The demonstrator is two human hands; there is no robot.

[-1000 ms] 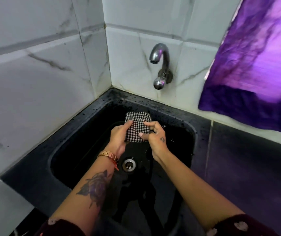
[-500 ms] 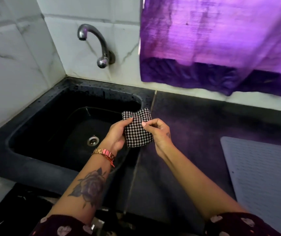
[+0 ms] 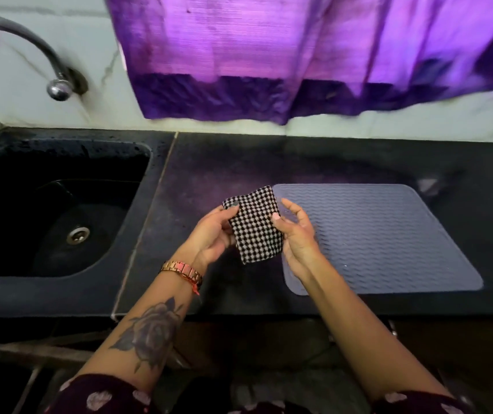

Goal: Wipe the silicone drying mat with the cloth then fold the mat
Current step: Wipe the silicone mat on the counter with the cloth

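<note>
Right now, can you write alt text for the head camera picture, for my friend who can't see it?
Two hands, left hand and right hand, hold a small black-and-white checked cloth above a dark counter, beside a grey ridged drying mat lying flat. A black sink and a tap are on the left; a purple curtain hangs behind.

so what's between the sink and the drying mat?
Head view: bare black countertop with a seam line; nearer, the left hand and right hand hold the checkered cloth between sink and mat.
</note>
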